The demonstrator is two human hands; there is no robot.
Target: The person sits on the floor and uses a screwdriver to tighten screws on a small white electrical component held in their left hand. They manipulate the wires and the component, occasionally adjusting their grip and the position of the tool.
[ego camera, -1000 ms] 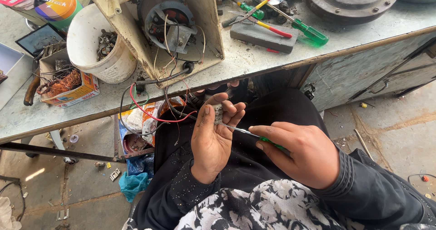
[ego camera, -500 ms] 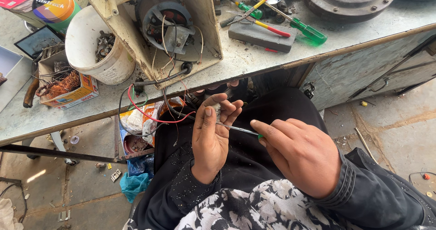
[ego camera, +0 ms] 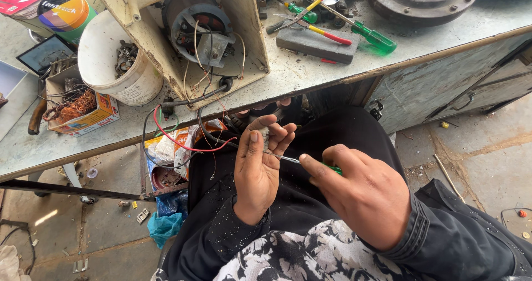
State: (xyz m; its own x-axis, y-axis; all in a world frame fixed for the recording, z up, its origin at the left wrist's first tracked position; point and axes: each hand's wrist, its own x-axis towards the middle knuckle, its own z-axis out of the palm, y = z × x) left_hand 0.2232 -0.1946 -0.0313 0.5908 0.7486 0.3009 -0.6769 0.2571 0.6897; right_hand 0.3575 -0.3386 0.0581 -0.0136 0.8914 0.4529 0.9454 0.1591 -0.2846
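My left hand (ego camera: 258, 170) is raised over my lap, fingers curled around a small pale part (ego camera: 265, 138) held between thumb and fingertips. My right hand (ego camera: 363, 195) grips a small green-handled screwdriver (ego camera: 302, 161); its thin metal shaft points left and its tip meets the part in my left hand. Red, black and green wires (ego camera: 183, 142) hang from the open cream-coloured motor housing (ego camera: 205, 34) on the bench edge, down toward my left hand.
A grey workbench (ego camera: 388, 59) carries a white bucket of scrap (ego camera: 119, 65), a cardboard box of copper wire (ego camera: 77, 106), a grey block (ego camera: 316, 42), green and red screwdrivers (ego camera: 366, 34) and a round metal cover (ego camera: 424, 1). Bags and debris lie on the floor at left.
My right hand has shifted slightly left, bringing the screwdriver tip closer into the part in my left hand. The left hand stays in place.
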